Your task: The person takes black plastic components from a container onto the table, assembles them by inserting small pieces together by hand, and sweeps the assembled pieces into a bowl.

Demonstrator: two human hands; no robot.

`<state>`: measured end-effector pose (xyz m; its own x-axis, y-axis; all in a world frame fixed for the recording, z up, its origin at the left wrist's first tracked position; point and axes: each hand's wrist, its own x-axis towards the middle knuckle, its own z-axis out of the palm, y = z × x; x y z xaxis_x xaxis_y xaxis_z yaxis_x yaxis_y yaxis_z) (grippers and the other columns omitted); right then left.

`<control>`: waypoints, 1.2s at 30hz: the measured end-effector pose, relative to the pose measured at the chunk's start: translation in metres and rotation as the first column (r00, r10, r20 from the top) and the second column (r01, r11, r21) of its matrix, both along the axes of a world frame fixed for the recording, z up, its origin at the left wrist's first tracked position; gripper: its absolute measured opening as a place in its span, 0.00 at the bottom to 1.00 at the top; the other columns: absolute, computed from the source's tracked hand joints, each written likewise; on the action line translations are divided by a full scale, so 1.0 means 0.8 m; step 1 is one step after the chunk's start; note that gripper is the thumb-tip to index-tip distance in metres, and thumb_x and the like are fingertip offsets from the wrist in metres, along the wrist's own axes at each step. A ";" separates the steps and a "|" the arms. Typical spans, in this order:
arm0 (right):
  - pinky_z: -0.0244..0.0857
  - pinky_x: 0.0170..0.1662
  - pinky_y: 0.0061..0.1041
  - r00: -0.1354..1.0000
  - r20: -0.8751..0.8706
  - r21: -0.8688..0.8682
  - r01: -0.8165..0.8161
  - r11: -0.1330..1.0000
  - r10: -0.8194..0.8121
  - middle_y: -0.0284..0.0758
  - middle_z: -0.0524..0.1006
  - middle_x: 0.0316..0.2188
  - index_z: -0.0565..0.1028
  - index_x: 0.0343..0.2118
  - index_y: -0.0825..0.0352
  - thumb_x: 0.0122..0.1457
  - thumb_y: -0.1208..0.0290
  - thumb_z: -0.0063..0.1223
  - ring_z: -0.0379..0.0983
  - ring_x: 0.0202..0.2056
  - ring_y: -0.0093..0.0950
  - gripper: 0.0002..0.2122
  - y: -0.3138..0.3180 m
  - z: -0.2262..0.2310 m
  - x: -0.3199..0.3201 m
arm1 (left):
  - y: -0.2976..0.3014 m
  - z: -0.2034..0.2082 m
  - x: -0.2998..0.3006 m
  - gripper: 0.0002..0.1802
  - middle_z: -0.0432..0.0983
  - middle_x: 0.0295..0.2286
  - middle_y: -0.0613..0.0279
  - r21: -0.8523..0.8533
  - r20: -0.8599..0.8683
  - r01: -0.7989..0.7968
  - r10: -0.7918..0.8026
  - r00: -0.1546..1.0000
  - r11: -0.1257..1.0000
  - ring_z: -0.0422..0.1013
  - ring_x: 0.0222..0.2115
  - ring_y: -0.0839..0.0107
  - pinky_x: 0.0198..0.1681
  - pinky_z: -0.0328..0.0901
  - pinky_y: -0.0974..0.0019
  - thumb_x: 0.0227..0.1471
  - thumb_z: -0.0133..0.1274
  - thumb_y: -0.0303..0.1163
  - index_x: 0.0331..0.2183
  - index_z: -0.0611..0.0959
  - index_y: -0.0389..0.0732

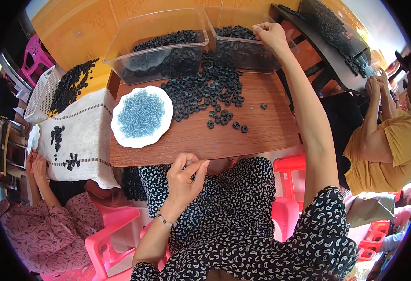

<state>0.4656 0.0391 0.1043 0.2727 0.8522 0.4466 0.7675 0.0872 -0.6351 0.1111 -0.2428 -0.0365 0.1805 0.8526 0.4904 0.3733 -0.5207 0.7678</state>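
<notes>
My left hand (185, 180) is closed, thumb and fingers curled together, just off the near edge of the brown tabletop (261, 126). A dark spot shows between its fingers, too small to make out. My right hand (272, 36) reaches out to the right clear plastic bin (243, 58), its fingertips pinched together above the black pieces inside. What they hold, if anything, is hidden. Small black ring-shaped pieces (205, 91) are heaped on the tabletop in front of the bins. A white scalloped plate (168, 126) of tiny blue-grey beads (141, 113) lies to the left.
A second clear bin (156, 52) of black pieces stands at the back left. On the left, a person's hands (38, 164) work beside a cloth-covered table (86, 117). At the right, another person's hands (377, 82) are near a dark table (325, 51). Pink chairs (116, 234) stand around.
</notes>
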 end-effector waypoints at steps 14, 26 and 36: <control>0.66 0.27 0.25 0.980 0.017 -0.227 -0.189 0.955 0.198 0.36 0.78 0.21 0.77 0.41 0.71 0.53 0.59 0.69 0.72 0.22 0.23 0.21 -0.286 -0.119 -0.085 | 0.002 -0.005 0.003 0.04 0.73 0.28 0.62 -0.024 -0.083 0.045 -0.047 0.995 0.999 0.69 0.19 0.69 0.24 0.65 0.65 0.51 0.63 0.27 0.28 0.87 0.36; 0.67 0.27 0.28 0.966 0.145 -0.128 -0.194 0.973 0.212 0.34 0.79 0.28 0.77 0.43 0.67 0.48 0.61 0.73 0.73 0.22 0.27 0.22 -0.316 -0.156 -0.091 | -0.029 -0.068 0.044 0.14 0.76 0.26 0.55 -0.318 -0.241 0.254 -0.337 0.910 0.913 0.74 0.24 0.53 0.28 0.69 0.58 0.55 0.59 0.36 0.23 0.84 0.36; 0.66 0.28 0.28 0.963 0.151 -0.147 -0.200 0.969 0.221 0.32 0.77 0.27 0.79 0.41 0.66 0.52 0.63 0.69 0.72 0.25 0.28 0.17 -0.315 -0.159 -0.102 | 0.033 -0.289 0.068 0.09 0.80 0.30 0.60 -0.898 0.435 0.347 0.656 0.617 0.269 0.74 0.23 0.74 0.23 0.71 0.72 0.64 0.47 0.29 0.36 0.81 0.38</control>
